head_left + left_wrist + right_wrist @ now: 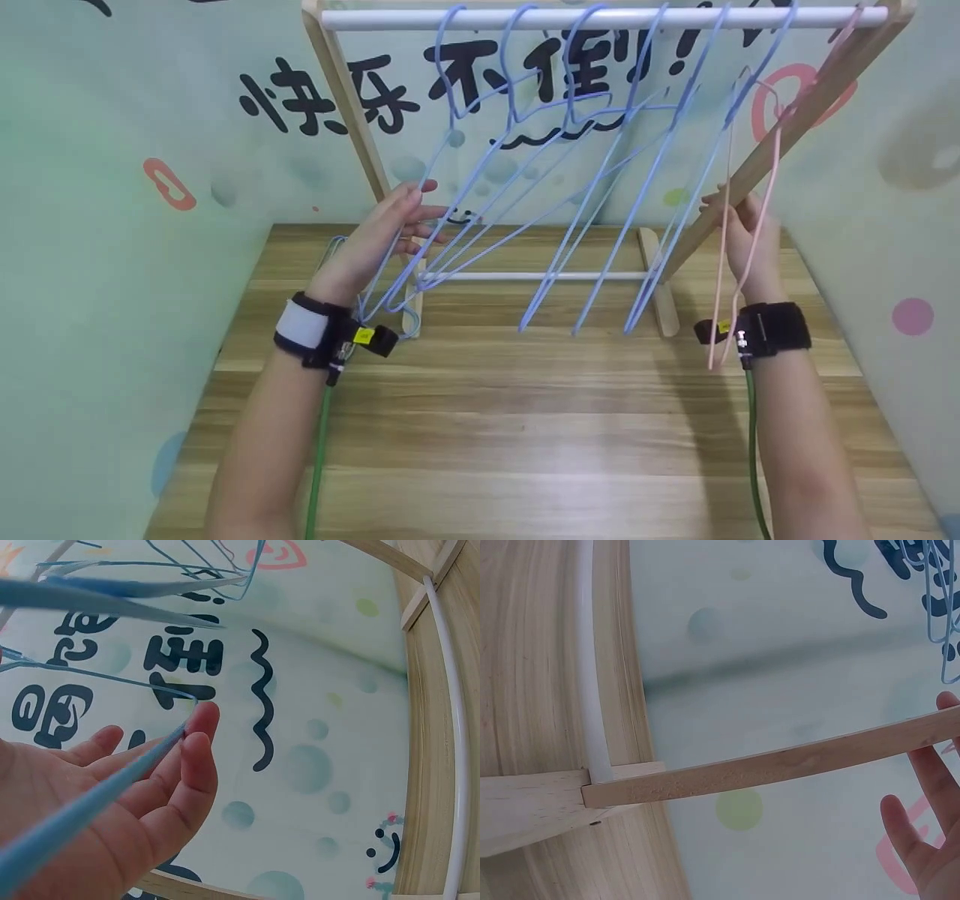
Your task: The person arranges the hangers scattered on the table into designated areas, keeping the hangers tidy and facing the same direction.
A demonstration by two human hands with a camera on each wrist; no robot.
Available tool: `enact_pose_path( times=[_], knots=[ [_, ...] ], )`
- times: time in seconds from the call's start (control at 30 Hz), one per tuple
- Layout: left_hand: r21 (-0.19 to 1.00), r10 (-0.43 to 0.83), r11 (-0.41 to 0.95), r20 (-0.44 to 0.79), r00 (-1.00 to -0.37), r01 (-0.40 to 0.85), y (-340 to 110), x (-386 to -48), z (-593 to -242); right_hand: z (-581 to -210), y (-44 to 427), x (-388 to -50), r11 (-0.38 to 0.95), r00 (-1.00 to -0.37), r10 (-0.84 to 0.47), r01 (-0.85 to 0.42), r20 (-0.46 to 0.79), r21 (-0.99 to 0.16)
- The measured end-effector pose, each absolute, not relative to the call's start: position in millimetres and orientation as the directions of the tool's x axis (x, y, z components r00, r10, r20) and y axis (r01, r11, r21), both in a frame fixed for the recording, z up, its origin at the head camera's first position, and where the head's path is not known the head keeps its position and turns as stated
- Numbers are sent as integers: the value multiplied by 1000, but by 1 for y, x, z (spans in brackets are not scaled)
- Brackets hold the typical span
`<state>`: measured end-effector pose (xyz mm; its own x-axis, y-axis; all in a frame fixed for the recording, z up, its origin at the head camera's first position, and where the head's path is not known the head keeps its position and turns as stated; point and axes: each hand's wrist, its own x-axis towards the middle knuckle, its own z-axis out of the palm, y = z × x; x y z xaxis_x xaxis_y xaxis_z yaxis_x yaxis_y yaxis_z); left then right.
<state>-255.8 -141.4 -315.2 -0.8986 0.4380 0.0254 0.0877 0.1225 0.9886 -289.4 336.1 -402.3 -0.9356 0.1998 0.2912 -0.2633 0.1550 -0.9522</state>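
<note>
Several blue wire clothes hangers (472, 176) hang by their hooks from the white top bar (600, 18) of a wooden rack. My left hand (397, 221) is at the leftmost hangers, its fingers loosely extended. In the left wrist view, a blue hanger (97, 799) crosses in front of the palm and its corner meets a fingertip. My right hand (754, 240) is at the rack's right wooden post (780, 146), with fingers reaching behind it. The right wrist view has the thumb apart from the post. A pink hanger (772, 165) hangs in front of that hand.
The rack stands on a wood-grain table (510, 435), with a white lower bar (495, 277) between its feet. Thin blue wire loops (411, 322) show by the left foot. A printed wall (217, 112) encloses the back and sides. Green cables (319, 450) run from the wrist cameras.
</note>
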Motion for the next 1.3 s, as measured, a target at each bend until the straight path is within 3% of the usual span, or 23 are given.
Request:
enact_pose_path(
  times=[0.3,0.67,1.03,1.3],
  knots=[
    [989,471,104,43,-881,104,-153,-244,-318,-404,338,-293,80,-936,188,-288,298,-954],
    [983,504,48,130,-854,178,-167,-223,-326,-401,339,-292,133,-945,201,-236,260,-963],
    [990,445,-8,132,-886,144,-179,-207,-338,-402,337,-293,19,-944,204,-260,259,-965],
    [989,399,-35,146,-905,144,-182,-196,-337,-400,338,-294,151,-953,196,-202,230,-968]
  ],
)
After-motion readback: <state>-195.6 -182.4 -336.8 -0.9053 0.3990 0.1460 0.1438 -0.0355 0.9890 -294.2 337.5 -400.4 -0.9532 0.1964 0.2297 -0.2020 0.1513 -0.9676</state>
